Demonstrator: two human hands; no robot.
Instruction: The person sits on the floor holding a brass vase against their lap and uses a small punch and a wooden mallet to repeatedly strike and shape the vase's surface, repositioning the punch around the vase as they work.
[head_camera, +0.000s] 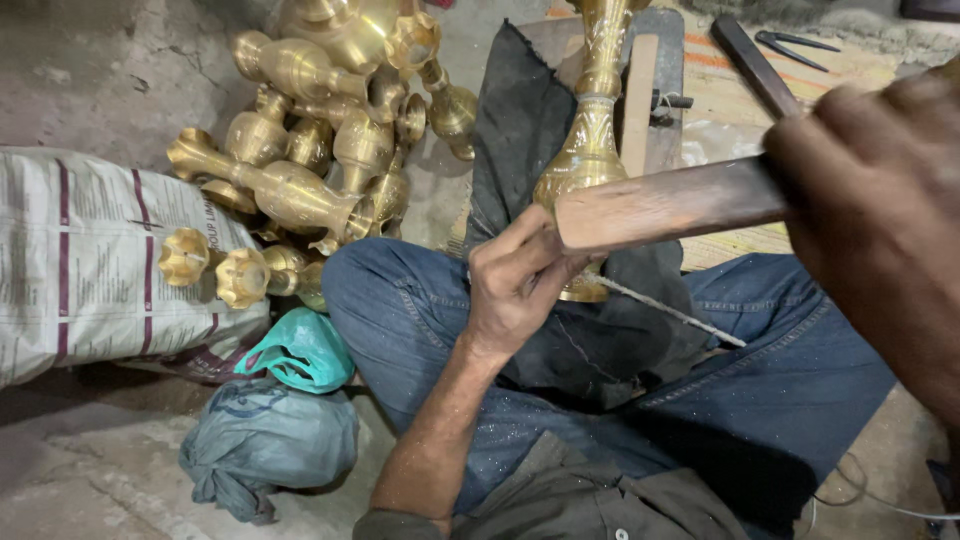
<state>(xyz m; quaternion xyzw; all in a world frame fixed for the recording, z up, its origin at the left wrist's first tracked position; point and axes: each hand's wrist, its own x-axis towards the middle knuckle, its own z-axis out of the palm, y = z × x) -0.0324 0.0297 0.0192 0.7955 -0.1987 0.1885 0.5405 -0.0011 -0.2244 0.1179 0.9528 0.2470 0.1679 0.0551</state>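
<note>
- Brass vase (590, 150) stands upright on a dark cloth (520, 120) over the person's lap, between the jeans-clad knees (400, 290); engraved body, narrow neck running up out of view.
- Left hand (515, 285) sits at the vase's bulb, just above its foot, fingers pinched narrow around a thin metal punch (670, 312) whose shaft slants away to the right of the vase.
- Right hand (880, 200), right of the vase and close to the camera, is wrapped fully around a flat wooden mallet (665, 205); the mallet's end lies across the front of the bulb.
- Judged handling: solid-looking metal, likely heavy and rigid; polished surface looks slippery, engraving could mar under a stray blow. Best hold seems the narrow waist or the foot, with the cloth giving friction.
- Left of the vase, a pile of similar brass vases (320, 150) lies on the floor, beside a printed sack (90, 260) and green bag (300, 350).
- Behind the vase: wooden board (640, 100), pliers-like tool (795, 45).
</note>
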